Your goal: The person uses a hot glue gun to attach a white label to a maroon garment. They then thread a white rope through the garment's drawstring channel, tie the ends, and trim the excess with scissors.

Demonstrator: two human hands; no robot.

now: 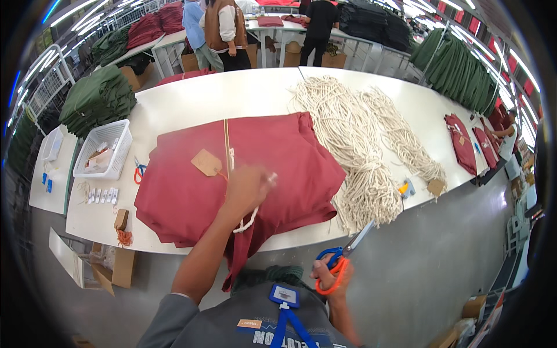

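A folded maroon fabric garment (pixel 278 151) lies in front of me, with a brown paper tag (pixel 206 162) and a yellowish zipper-like strip (pixel 227 139) on it. My left hand (pixel 250 187), slightly blurred, is closed over its middle with a white bit at the fingertips, seemingly the end of a white cord (pixel 248 223) that loops out below the wrist. A maroon strap hangs off the front edge. Beyond that edge, at the lower right, my right hand (pixel 332 272) is closed around scissors (pixel 342 258) with blue and orange handles, their blades pointing up and right.
Bundles of cream cords (pixel 348 139) cover the table (pixel 232 93) to the right, beside a yellow-and-blue tool (pixel 407 188). At left stand a white basket (pixel 110 151), a green fabric stack (pixel 98 100), and another pair of scissors (pixel 139 171). Other people work at tables behind.
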